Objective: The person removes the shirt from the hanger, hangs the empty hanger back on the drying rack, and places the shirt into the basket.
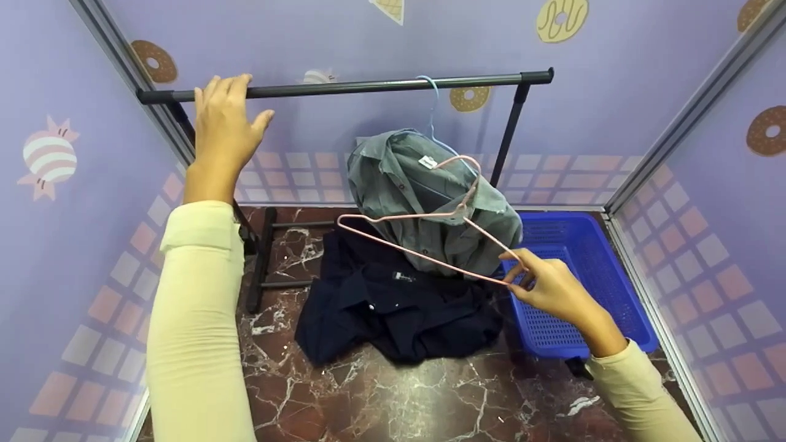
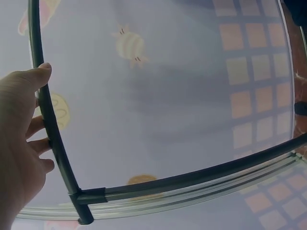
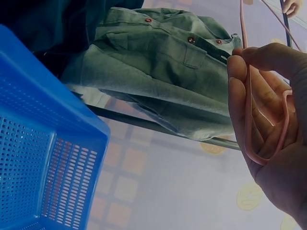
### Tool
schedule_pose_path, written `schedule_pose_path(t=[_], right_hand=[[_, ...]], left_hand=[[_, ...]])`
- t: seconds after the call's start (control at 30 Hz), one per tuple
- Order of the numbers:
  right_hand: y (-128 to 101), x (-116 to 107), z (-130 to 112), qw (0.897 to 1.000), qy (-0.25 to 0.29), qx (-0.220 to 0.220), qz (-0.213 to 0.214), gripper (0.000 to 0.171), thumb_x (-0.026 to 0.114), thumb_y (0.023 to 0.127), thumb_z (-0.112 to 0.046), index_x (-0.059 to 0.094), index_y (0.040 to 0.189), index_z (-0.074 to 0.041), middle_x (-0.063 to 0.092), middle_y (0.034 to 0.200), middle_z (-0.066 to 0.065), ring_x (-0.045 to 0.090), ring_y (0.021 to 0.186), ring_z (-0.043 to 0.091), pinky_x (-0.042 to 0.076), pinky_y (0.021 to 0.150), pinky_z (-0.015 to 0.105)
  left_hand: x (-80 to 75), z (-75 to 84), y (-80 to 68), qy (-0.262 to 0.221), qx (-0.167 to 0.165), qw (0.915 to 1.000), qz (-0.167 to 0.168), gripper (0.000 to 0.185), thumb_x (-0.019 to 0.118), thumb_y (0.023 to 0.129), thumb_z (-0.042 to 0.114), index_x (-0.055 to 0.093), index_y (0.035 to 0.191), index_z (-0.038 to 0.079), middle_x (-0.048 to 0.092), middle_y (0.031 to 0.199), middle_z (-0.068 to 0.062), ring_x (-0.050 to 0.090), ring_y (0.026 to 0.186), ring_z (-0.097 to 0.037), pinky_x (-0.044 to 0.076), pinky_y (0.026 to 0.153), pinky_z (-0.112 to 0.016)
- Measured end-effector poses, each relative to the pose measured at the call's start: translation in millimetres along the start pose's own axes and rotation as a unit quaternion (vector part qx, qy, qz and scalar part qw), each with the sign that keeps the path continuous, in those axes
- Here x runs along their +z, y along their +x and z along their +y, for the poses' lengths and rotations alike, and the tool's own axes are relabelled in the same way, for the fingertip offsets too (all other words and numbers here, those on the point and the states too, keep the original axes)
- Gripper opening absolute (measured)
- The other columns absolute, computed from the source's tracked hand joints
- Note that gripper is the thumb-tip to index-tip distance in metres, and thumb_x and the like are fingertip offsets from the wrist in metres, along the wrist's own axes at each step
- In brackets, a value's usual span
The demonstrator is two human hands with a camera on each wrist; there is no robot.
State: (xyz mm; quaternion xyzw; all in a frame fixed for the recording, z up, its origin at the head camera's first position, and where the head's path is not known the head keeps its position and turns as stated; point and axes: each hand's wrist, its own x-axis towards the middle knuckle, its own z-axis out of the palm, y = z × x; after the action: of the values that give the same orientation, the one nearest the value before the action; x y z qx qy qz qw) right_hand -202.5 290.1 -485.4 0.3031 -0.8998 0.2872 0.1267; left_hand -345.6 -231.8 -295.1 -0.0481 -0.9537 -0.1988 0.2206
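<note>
My left hand (image 1: 224, 126) rests on the top rail (image 1: 344, 88) of a black clothes rack near its left end. Its fingers lie loosely over the rail and the thumb stands apart. With thumb and fingers, my right hand (image 1: 546, 285) pinches one corner of a pink clothes hanger (image 1: 424, 250), which carries nothing. The hanger overlaps a grey-green shirt (image 1: 399, 184) in the head view. That shirt is on a blue hanger (image 1: 435, 101) hooked over the rail. Below lies a crumpled dark navy shirt (image 1: 405, 319) on the floor.
A blue perforated basket (image 1: 614, 288) stands on the right, beside the wall; in the right wrist view its slotted side (image 3: 67, 177) shows. Patterned purple walls enclose the rack on three sides. The brown marbled floor (image 1: 368, 399) extends in front of the navy shirt.
</note>
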Motion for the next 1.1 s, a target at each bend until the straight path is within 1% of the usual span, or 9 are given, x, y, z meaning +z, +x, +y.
schedule_pose_path(t=[0.1,0.23,0.3,0.43,0.63,0.73,0.87,0.97,1.1], right_hand=[[2,0,-3,1.000,0.009,0.005,-0.001,0.055,0.083,0.076,0.005,0.065,0.125,-0.012,0.079,0.084,-0.008,0.071,0.067,0.008,0.055,0.055,0.020],[7,0,-8,1.000,0.025,0.018,0.005,0.055,0.083,0.077,0.006,0.065,0.126,-0.011,0.079,0.085,-0.006,0.073,0.069,0.011,0.051,0.052,0.016],[10,1,-10,0.999,0.027,0.022,0.011,0.054,0.083,0.078,0.005,0.064,0.126,-0.011,0.079,0.085,-0.006,0.073,0.070,0.010,0.050,0.053,0.015],[17,3,-15,0.999,0.030,0.023,0.032,0.054,0.083,0.079,0.005,0.063,0.127,-0.010,0.079,0.084,-0.007,0.072,0.068,0.008,0.052,0.054,0.018],[35,3,-27,0.998,0.028,0.026,0.051,0.055,0.083,0.079,0.005,0.062,0.128,-0.009,0.078,0.081,-0.005,0.071,0.066,0.009,0.056,0.055,0.022],[47,3,-36,0.998,0.023,0.024,0.051,0.053,0.082,0.080,0.004,0.062,0.127,-0.008,0.078,0.082,-0.002,0.073,0.068,0.012,0.058,0.057,0.029],[66,5,-48,0.998,0.010,0.019,0.055,0.049,0.081,0.082,0.001,0.061,0.126,-0.006,0.079,0.082,0.003,0.075,0.071,0.017,0.061,0.061,0.036],[82,9,-57,0.998,-0.007,0.012,0.059,0.048,0.080,0.082,0.001,0.060,0.125,-0.005,0.079,0.082,0.005,0.076,0.073,0.020,0.063,0.066,0.038],[103,16,-66,0.998,-0.031,0.001,0.062,0.047,0.079,0.082,0.000,0.059,0.125,-0.006,0.079,0.084,0.005,0.077,0.077,0.023,0.063,0.070,0.042]], left_hand=[[3.1,-1.2,1.9,-0.013,-0.003,0.9996,0.024,0.052,0.067,0.101,0.028,0.055,0.145,0.004,0.054,0.150,-0.019,0.037,0.150,-0.036,0.005,0.131,-0.054],[5.6,-2.3,4.2,-0.020,-0.005,0.9982,0.056,0.041,0.067,0.101,0.024,0.062,0.137,0.004,0.060,0.143,-0.018,0.045,0.144,-0.036,0.010,0.131,-0.051],[6.1,-1.8,5.4,-0.017,-0.007,0.9974,0.070,0.037,0.067,0.101,0.022,0.065,0.133,0.004,0.064,0.138,-0.018,0.050,0.139,-0.038,0.017,0.130,-0.051],[6.2,0.5,8.2,-0.008,-0.014,0.9961,0.087,0.030,0.067,0.101,0.020,0.069,0.126,0.003,0.069,0.129,-0.018,0.058,0.127,-0.041,0.031,0.122,-0.051],[5.2,2.0,11.8,-0.011,-0.016,0.9947,0.101,0.027,0.071,0.098,0.018,0.073,0.120,0.004,0.074,0.122,-0.017,0.064,0.116,-0.042,0.041,0.113,-0.050],[4.2,2.5,12.9,-0.018,-0.017,0.9946,0.101,0.026,0.072,0.097,0.018,0.074,0.120,0.004,0.074,0.121,-0.017,0.065,0.117,-0.042,0.039,0.116,-0.049],[3.4,3.0,13.5,-0.027,-0.026,0.9953,0.090,0.027,0.071,0.098,0.019,0.074,0.122,0.005,0.073,0.126,-0.017,0.062,0.125,-0.041,0.025,0.128,-0.050],[4.7,2.9,13.2,-0.033,-0.029,0.9954,0.085,0.028,0.070,0.099,0.020,0.074,0.123,0.006,0.072,0.129,-0.016,0.060,0.129,-0.039,0.018,0.130,-0.051],[6.0,1.3,12.9,-0.034,-0.031,0.9953,0.085,0.028,0.070,0.099,0.020,0.075,0.123,0.007,0.072,0.130,-0.014,0.060,0.130,-0.038,0.016,0.130,-0.053]])
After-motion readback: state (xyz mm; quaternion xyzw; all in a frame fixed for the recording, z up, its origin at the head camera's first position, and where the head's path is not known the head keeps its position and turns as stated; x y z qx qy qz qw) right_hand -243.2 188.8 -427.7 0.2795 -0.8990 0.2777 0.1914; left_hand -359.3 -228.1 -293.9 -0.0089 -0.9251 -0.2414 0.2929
